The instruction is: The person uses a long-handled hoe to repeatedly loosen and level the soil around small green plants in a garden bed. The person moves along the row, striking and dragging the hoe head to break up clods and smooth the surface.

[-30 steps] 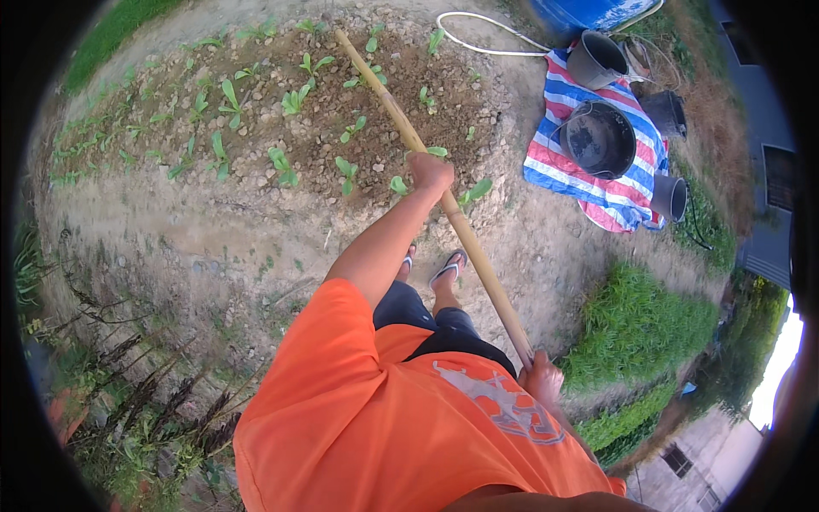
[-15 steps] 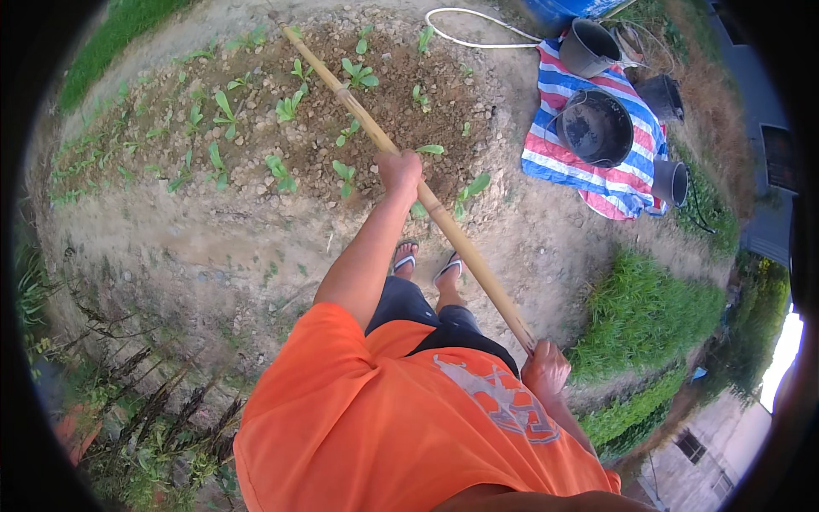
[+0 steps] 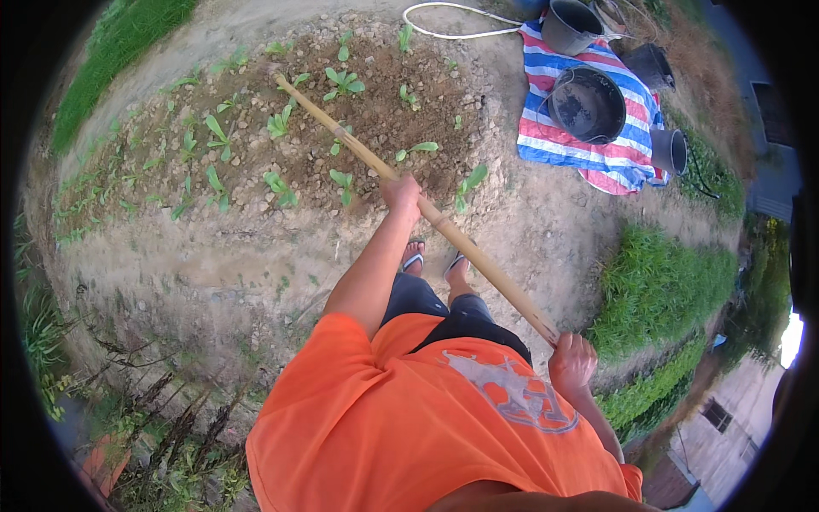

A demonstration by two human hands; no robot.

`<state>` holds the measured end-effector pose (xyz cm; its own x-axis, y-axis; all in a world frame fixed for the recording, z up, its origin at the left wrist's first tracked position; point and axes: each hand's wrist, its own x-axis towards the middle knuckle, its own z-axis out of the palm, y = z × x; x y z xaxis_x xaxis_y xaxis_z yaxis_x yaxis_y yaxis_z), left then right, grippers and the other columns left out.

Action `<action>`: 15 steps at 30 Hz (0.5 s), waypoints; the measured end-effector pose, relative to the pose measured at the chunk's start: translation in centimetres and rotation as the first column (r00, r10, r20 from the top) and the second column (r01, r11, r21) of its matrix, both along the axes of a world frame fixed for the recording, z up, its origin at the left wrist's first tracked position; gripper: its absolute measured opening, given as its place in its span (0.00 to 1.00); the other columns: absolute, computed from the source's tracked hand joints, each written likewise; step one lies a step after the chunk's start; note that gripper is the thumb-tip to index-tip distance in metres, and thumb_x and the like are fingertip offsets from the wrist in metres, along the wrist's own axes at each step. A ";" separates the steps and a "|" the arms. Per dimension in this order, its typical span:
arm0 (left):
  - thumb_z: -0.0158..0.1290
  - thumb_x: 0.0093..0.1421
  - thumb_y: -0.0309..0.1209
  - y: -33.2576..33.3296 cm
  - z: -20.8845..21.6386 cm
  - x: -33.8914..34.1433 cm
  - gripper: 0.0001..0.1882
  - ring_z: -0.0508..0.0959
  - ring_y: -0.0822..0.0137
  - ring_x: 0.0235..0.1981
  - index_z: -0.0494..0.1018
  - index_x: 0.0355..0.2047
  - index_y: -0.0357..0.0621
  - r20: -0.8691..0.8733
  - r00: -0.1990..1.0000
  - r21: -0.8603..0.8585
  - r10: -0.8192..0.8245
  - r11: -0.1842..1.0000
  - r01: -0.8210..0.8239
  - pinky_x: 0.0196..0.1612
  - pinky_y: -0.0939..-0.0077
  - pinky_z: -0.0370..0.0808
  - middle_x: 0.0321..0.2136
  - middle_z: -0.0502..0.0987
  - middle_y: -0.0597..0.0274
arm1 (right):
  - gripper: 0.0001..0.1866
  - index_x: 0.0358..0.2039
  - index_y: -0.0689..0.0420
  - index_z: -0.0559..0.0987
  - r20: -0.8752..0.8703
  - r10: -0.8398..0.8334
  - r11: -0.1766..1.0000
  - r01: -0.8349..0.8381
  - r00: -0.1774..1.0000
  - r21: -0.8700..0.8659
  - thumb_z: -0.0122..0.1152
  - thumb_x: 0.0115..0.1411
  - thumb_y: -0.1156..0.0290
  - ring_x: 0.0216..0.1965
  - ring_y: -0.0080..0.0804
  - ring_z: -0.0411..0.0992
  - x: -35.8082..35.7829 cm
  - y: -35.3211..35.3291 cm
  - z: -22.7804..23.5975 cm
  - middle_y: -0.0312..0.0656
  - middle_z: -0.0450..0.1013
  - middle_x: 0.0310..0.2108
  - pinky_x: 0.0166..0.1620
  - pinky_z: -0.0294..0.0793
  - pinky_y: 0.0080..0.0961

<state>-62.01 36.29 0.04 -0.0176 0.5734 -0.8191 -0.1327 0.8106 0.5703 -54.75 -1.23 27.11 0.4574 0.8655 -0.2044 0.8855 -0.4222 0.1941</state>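
Observation:
A long bamboo pole [image 3: 489, 266] slants across from the far left to the near right. My left hand [image 3: 401, 194] is closed around its middle, above the near edge of a bed of soil. Beside my right hip, my right hand [image 3: 573, 360] grips the pole's near end. The far end of the pole is over the soil bed [image 3: 384, 111], among young leafy seedlings [image 3: 344, 83]. No tool head can be made out at that end. A seedling [image 3: 470, 188] grows just right of my left hand.
My feet [image 3: 458, 266], in flip-flops, stand on bare ground by the bed's near edge. At the right, a striped tarp [image 3: 546, 149] carries a black bucket [image 3: 587, 104] and other buckets. A white hose [image 3: 452, 36] curves behind the bed. Dense green plants [image 3: 657, 290] grow at the right.
Both hands have drawn the pole back toward my right, and its far end has come nearer over the bed. The whole view has shifted slightly. Both grips stay closed.

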 end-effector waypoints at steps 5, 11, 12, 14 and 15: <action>0.50 0.61 0.28 1.3 3.7 -0.1 0.10 0.67 0.68 0.15 0.61 0.37 0.39 0.078 0.992 -0.009 0.098 0.995 -0.097 0.16 0.69 0.66 0.19 0.67 0.61 | 0.05 0.25 0.57 0.67 0.103 0.013 0.998 -0.020 0.995 0.059 0.55 0.48 0.77 0.22 0.41 0.67 2.2 1.1 0.6 0.42 0.63 0.21 0.27 0.67 0.37; 0.51 0.60 0.25 -5.7 4.6 5.7 0.16 0.69 0.66 0.15 0.57 0.44 0.40 0.130 0.990 -0.065 0.051 0.997 -0.043 0.17 0.64 0.69 0.25 0.67 0.59 | 0.07 0.24 0.56 0.67 0.152 -0.051 0.999 0.049 0.987 0.013 0.56 0.47 0.76 0.23 0.43 0.68 4.9 -4.6 1.7 0.42 0.64 0.20 0.27 0.67 0.40; 0.51 0.60 0.26 -4.5 4.5 5.0 0.15 0.69 0.66 0.15 0.58 0.43 0.39 0.108 0.992 -0.034 0.064 0.998 -0.061 0.17 0.64 0.70 0.24 0.67 0.59 | 0.07 0.24 0.56 0.67 0.114 -0.048 0.999 0.045 0.992 0.030 0.57 0.48 0.75 0.23 0.44 0.68 4.7 -4.4 0.9 0.43 0.65 0.20 0.27 0.67 0.40; 0.49 0.62 0.27 -0.4 0.0 1.9 0.10 0.68 0.65 0.15 0.61 0.39 0.38 -0.035 0.995 -0.015 0.097 0.995 -0.098 0.17 0.67 0.69 0.22 0.68 0.58 | 0.06 0.24 0.56 0.67 -0.006 -0.009 0.999 0.010 1.000 0.036 0.57 0.48 0.75 0.23 0.43 0.69 4.4 -0.7 -2.8 0.43 0.66 0.21 0.27 0.68 0.40; 0.49 0.61 0.27 2.5 -1.6 -0.1 0.09 0.68 0.64 0.16 0.62 0.39 0.38 -0.093 0.992 -0.030 0.082 0.996 -0.085 0.17 0.67 0.68 0.21 0.67 0.58 | 0.06 0.24 0.56 0.67 -0.034 0.023 0.997 -0.021 0.999 0.080 0.56 0.49 0.75 0.23 0.42 0.69 3.9 1.1 -4.9 0.43 0.66 0.21 0.27 0.68 0.39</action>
